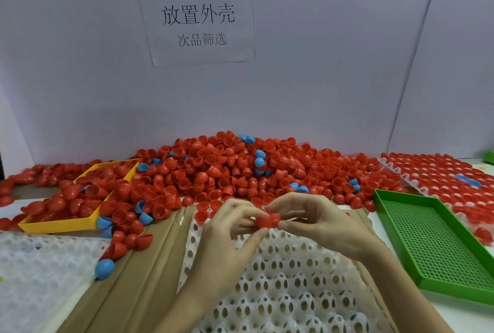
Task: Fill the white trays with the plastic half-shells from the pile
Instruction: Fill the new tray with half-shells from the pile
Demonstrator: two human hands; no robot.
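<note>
both hands, left hand (pixel 227 228) and right hand (pixel 318 221), pinching red half-shell (pixel 268 220) over white tray (pixel 280 279) far edge, prob orienting it for socket.

Even, bright, diffuse lighting is provided from above; shadows are soft and faint. Straight edges are bowed by wide-angle distortion. Slight blur is seen toward the frame borders.

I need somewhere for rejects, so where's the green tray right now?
In the head view the green tray lies at the right, beside the right hand, between the white tray and a filled tray.
</note>
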